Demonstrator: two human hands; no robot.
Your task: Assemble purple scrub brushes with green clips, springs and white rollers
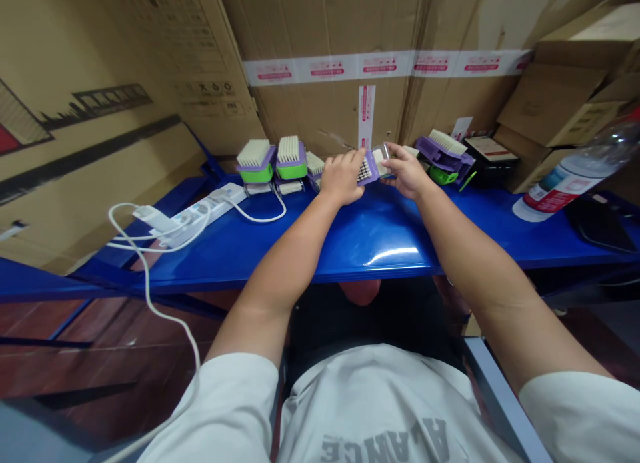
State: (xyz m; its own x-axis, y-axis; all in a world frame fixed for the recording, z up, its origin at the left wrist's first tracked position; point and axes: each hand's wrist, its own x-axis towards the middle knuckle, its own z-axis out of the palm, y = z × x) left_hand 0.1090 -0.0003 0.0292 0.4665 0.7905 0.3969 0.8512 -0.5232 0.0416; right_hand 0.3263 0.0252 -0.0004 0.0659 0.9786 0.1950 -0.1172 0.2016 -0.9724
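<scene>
Above the far part of the blue table, my left hand (pixel 343 178) is closed around a purple brush part (pixel 369 170) with rows of small dark and pale spots. At its right end, my right hand (pixel 406 172) pinches a clear plastic piece (pixel 383 155) with something white in it. Whether the two pieces are joined I cannot tell. Left of my hands stand two purple-and-green brushes (pixel 257 163) (pixel 292 160) with white bristles facing up. Another bristled brush (pixel 315 163) is partly hidden by my left hand. A purple-and-green brush (pixel 445 155) lies tilted beyond my right hand.
A white power strip (pixel 200 213) with looping white cables lies at the table's left. To the right are a black box (pixel 491 158), open cardboard boxes (pixel 555 96), a plastic bottle (pixel 560 183) and a dark flat object (pixel 600 222). Large cartons (pixel 320 23) stand behind the blue table (pixel 280 250).
</scene>
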